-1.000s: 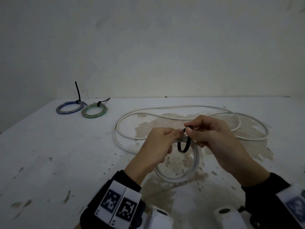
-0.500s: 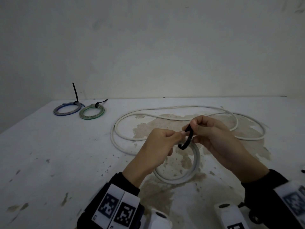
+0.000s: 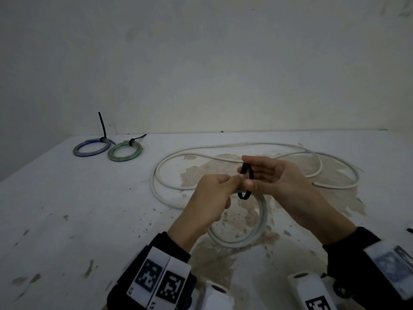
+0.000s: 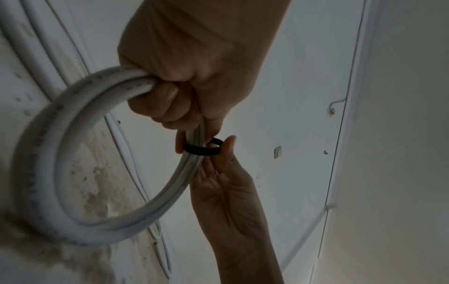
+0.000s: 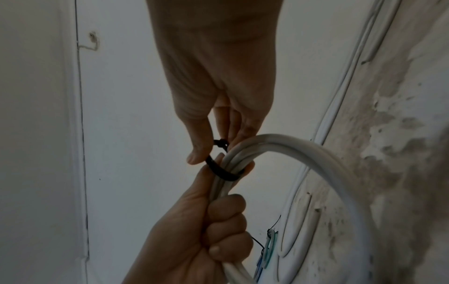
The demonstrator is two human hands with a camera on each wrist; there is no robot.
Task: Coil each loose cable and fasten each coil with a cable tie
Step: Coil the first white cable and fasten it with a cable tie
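Head view: left hand [image 3: 210,198] hides white coil [image 3: 261,222] top.

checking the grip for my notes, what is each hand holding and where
Left hand grips the white cable coil where its turns bunch; right hand pinches the black cable tie looped there, near its head.

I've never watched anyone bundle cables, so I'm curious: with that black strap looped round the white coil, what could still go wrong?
1. The black tie looks loose around the white coil; if the right hand loses its pinch, it may slip off.
2. Only the left hand grips the turns, so a slack grip could let them spring apart.
3. Much white cable lies uncoiled on the table; tightening now might bundle just part.
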